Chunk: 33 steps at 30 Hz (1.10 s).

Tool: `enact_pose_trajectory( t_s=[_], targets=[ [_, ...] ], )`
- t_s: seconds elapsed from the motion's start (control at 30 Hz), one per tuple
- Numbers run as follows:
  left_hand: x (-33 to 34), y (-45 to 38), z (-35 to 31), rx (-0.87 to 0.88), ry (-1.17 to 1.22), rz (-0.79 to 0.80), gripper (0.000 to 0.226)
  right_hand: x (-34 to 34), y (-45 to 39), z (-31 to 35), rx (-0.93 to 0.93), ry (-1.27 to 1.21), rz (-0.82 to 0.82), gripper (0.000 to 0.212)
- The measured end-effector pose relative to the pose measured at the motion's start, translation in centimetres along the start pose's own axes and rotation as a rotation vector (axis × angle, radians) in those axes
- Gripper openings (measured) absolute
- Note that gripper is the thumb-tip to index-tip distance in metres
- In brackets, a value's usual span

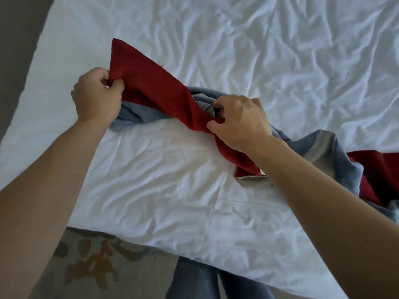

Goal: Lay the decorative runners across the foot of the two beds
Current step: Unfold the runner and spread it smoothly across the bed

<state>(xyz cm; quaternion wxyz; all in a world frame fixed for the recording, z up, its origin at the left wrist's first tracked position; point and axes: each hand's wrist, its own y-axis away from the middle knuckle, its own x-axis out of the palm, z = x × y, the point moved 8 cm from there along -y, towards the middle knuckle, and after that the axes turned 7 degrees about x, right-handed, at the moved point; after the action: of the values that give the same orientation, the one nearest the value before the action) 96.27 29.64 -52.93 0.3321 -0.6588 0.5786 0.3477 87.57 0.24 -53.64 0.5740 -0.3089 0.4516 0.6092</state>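
A red runner (151, 83) with a blue-grey underside lies twisted and bunched across the foot of a bed with a white wrinkled sheet (151, 180). My left hand (97, 98) pinches the runner's left end, which stands lifted off the sheet. My right hand (237, 121) grips the twisted red fabric near the middle. More of the runner, red and blue-grey (345, 160), trails crumpled to the right edge of the view.
The bed's near edge runs diagonally from lower left to lower right. Patterned carpet (92, 266) lies below it, and my legs in blue jeans (194, 281) stand against the edge. A dark floor strip (15, 50) borders the bed's left side.
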Motion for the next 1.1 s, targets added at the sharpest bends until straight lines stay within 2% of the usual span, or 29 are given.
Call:
enact_pose_trajectory(
  t_s=[0.1, 0.2, 0.3, 0.37, 0.5, 0.67, 0.77, 0.87, 1.03, 1.1],
  targets=[
    [-0.4, -0.1, 0.8, -0.023, 0.05, -0.024, 0.021, 0.2, -0.5, 0.5, 0.04, -0.047, 0.027, 0.02],
    [-1.2, -0.7, 1.3, -0.037, 0.131, -0.08, 0.017, 0.8, -0.5, 2.0, 0.011, -0.015, 0.103, 0.035],
    [-2.0, -1.9, 1.9, -0.036, 0.164, -0.122, 0.012, 0.6, -0.1, 2.2, 0.03, 0.017, 0.092, 0.044],
    [-2.5, -3.3, 3.2, -0.063, 0.181, -0.138, 0.014, 0.1, 0.5, 2.1, 0.064, 0.013, 0.044, 0.039],
    [-2.7, -7.1, 7.2, -0.147, 0.244, -0.15, 0.014, -0.4, 2.8, 4.1, 0.052, 0.029, -0.115, 0.007],
    [-1.5, -10.7, 11.1, -0.179, 0.308, -0.137, 0.013, 1.6, 4.4, 7.0, 0.039, 0.031, -0.203, 0.009],
    [-0.5, -11.9, 12.4, -0.141, 0.294, -0.13, 0.008, 3.6, 5.1, 8.5, 0.034, 0.062, -0.145, 0.009],
    [0.1, -11.8, 12.7, -0.148, 0.31, -0.107, 0.012, 5.6, 6.2, 10.0, 0.028, 0.064, -0.085, 0.009],
    [-0.1, -9.9, 9.5, -0.11, 0.286, -0.066, 0.03, 6.7, 7.5, 10.5, 0.049, 0.067, -0.066, 0.015],
    [-0.5, -8.4, 8.1, -0.079, 0.315, -0.076, 0.028, 7.2, 7.8, 9.9, 0.075, 0.125, -0.013, 0.017]
  ],
)
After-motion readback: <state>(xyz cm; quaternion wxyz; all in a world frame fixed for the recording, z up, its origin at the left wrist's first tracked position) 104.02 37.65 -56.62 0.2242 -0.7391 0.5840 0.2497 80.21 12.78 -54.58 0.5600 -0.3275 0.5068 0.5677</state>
